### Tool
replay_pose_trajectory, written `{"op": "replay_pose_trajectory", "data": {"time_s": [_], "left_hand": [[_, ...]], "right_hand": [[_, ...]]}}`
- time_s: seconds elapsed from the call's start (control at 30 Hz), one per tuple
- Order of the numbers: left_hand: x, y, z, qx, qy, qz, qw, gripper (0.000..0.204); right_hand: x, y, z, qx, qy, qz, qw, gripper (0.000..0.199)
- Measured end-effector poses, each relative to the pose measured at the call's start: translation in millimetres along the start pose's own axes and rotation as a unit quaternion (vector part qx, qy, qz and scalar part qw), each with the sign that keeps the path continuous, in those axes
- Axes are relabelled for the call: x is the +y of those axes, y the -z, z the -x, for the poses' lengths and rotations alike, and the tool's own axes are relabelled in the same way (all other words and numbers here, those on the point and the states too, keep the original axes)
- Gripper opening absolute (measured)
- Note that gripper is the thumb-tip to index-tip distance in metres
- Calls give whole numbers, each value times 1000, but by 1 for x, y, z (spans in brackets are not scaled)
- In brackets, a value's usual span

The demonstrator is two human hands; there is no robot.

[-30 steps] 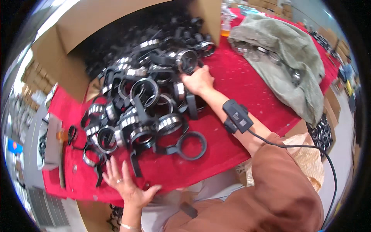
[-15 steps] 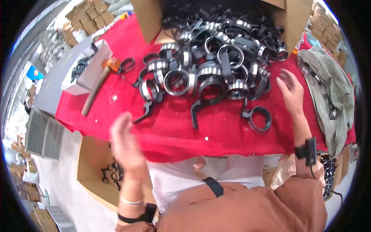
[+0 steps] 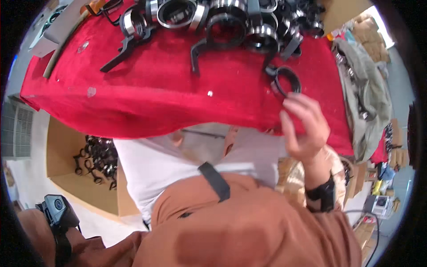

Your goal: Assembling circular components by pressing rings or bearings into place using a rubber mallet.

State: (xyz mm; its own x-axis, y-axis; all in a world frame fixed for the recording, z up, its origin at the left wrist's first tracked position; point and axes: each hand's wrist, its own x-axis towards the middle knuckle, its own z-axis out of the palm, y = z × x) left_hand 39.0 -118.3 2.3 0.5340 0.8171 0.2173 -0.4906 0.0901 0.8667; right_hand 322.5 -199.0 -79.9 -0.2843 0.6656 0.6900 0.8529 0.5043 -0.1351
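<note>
Right hand [image 3: 304,129] near black ring clamp [image 3: 284,80]

Table [image 3: 147,95] ahead of person. Pile of rings [image 3: 231,20] on far part of table. One ring [image 3: 284,81] apart from pile, nearer person, on right. Right hand [image 3: 304,127] raised just before that ring, fingers loose, holding nothing. Cloth [image 3: 362,95] on table, far right. Small box [image 3: 55,29] on table, far left. Big box [image 3: 82,178] on floor, below table, left; more rings [image 3: 98,158] in it. Left wrist [image 3: 58,218] low left, hand out of view.
</note>
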Motion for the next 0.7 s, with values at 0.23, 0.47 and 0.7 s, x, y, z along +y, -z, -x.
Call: {"op": "replay_pose_trajectory", "data": {"time_s": [0.23,0.47,0.7], "left_hand": [[-4,6,-4,-18,36,-12,999,55],[-30,9,2,-25,29,-44,998,52],[-6,41,7,-5,18,-35,999,49]], "right_hand": [[-10,10,19,-42,-17,6,999,26],[-23,10,6,-34,14,12,999,29],[-60,51,-95,-22,0,-360,933,26]]}}
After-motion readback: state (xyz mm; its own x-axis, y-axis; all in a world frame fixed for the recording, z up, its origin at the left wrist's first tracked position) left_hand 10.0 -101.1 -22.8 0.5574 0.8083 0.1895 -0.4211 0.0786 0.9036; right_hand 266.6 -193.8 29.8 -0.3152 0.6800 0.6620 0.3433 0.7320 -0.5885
